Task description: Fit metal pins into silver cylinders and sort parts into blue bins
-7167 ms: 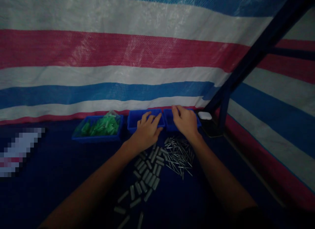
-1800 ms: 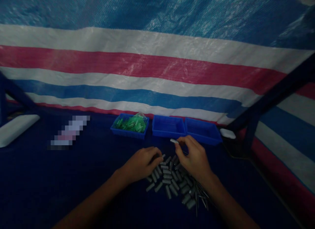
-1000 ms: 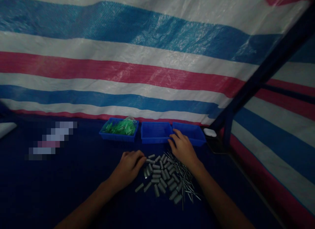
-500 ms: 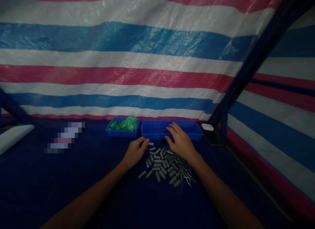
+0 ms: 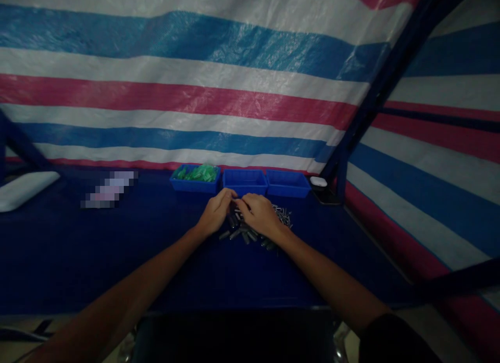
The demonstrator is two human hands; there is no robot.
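Left hand (image 5: 213, 214) curls beside grey cylinders (image 5: 245, 237) heaped on the worktop (image 5: 187, 282). The right hand (image 5: 260, 213), spread near the middle blue tray (image 5: 250, 187) half a second ago, now bends close to it; rods (image 5: 283, 215) lie beyond. What either pinches cannot be told.

I count two hands, my left hand (image 5: 214, 214) and right hand (image 5: 260, 212); three blue bins (image 5: 245, 186) on the far side; one white case (image 5: 318, 182) at right; one white slab (image 5: 27, 191) far left. The grey metal pieces (image 5: 246, 236), partly hidden, I can't number.
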